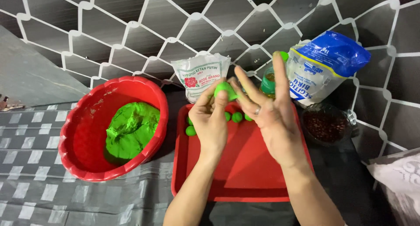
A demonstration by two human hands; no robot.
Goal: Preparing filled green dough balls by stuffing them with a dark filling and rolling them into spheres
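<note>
Above the red tray (245,173): left hand (210,121) pinches a green dough piece (225,90), shaping it; right hand (271,116) spread wide, empty, alongside. Finished balls (236,117) line the tray's far edge; bowl (78,134) of dough (131,130) left.

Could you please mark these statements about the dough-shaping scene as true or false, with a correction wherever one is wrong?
1. The left hand pinches a piece of green dough at its fingertips. True.
2. The red basin holds only small rolled balls. False: it holds one big lump of green dough.
3. Small green balls lie on the red tray. True.
4. The right hand is clenched in a fist. False: its fingers are spread open, with a ring on one.
5. The blue and white bag lies inside the basin. False: it stands behind the tray, beside a glass bowl of dark contents.
</note>
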